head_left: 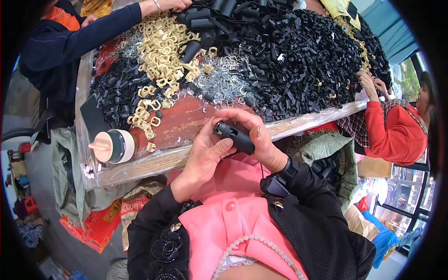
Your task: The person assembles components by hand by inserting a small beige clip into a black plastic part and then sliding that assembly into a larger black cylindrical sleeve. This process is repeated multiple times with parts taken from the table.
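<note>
Just over the table's near edge, I hold a black plastic cylinder (241, 141) with slots and openings at its upper left end. My left hand (204, 150) is closed on that slotted end, thumb lying along the near side. My right hand (265, 143) curls round the cylinder's far side and its lower right end, fingers bent over the top. Beyond my hands lie a heap of beige plastic buckles (163, 51), a scatter of bent metal clips (221, 79) and a large pile of small black plastic parts (298, 60).
More black tubes (228, 9) lie at the table's far side. A lidded jar (119, 146) and a black phone-like slab (94, 113) sit at the left corner. Co-workers reach in: a dark sleeve (93, 42) at left, a red sleeve (380, 133) at right. Sacks (326, 151) stand below the wooden edge.
</note>
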Demonstrator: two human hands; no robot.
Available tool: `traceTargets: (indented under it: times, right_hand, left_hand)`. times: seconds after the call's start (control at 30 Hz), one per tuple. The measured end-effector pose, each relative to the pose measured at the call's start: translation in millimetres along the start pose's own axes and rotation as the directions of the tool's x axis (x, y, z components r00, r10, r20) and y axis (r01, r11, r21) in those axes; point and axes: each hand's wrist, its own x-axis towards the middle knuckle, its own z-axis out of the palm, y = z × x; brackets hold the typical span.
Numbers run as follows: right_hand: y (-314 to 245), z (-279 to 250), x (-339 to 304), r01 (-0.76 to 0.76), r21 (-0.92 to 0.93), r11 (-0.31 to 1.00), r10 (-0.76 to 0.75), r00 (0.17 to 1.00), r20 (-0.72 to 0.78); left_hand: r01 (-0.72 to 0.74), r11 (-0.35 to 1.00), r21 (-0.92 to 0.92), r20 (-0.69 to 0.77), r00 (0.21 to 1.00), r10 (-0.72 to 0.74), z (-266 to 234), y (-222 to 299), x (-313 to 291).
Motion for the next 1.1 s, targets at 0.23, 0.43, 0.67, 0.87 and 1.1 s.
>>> traceTargets:
  times: [0.23,0.43,0.67,0.87,1.1]
  right_hand:
    - [10.3,1.5,1.2,0.065,0.11,0.992,-0.06,0.997,-0.047]
    - [2.8,-9.6,-13.5,0.041,0.06,0.997,-0.034,0.992,-0.122]
    - [-102.6,-86.1,-120.6,-0.251,-0.491,0.834,0.207,0.968,-0.144]
    - [-118.9,-104.1,-223.2,-0.557,-0.823,0.115,0.166,0.827,-0.537]
    - [-84.0,-126.5,-100.8,-0.235,-0.95,0.206,-0.264,0.921,-0.285]
  left_hand:
    - [-0.034,0.999,-0.031,0.031,0.999,0.035,-2.0,-0.2,0.1]
    - [0.045,0.999,0.013,0.038,0.998,-0.046,12.8,-3.2,3.9]
    - [-0.011,0.818,0.576,0.169,0.98,-0.105,6.6,7.8,35.6]
    - [-0.281,0.399,0.873,0.253,0.96,0.121,41.3,8.1,105.2]
    - [-0.485,0.019,0.875,0.464,0.847,0.258,62.4,-15.0,157.2]
